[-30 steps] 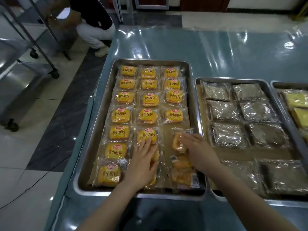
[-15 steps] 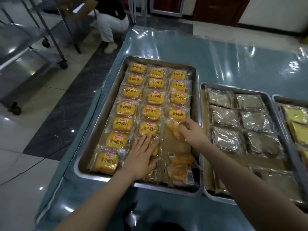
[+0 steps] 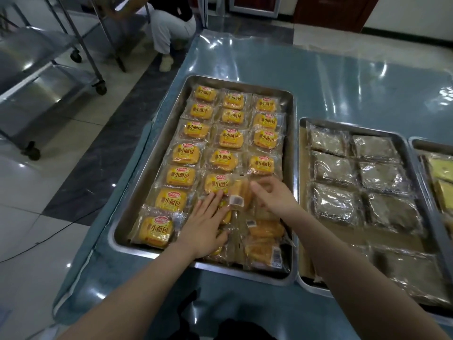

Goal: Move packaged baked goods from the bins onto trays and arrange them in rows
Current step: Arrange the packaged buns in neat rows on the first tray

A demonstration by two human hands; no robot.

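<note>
A steel tray (image 3: 147,168) on the blue table holds three columns of small yellow bread packets (image 3: 229,138). My right hand (image 3: 274,196) pinches one bread packet (image 3: 241,195), tilted on edge with its barcode side up, in the right column just below the last lined-up packet. My left hand (image 3: 207,227) lies flat with fingers spread on the packets at the near end of the middle column. Two more packets (image 3: 263,239) lie face down at the tray's near right corner.
A second steel tray (image 3: 404,153) to the right holds clear packets of dark baked goods. A third tray (image 3: 441,173) with yellow cakes shows at the right edge. On the floor to the left stands a wheeled steel rack (image 3: 49,57); a person (image 3: 171,23) crouches beyond it.
My right hand has lifted the packet, turned it on edge and shifted it toward the middle column. My left hand stayed pressed on the packets. The view has tilted.
</note>
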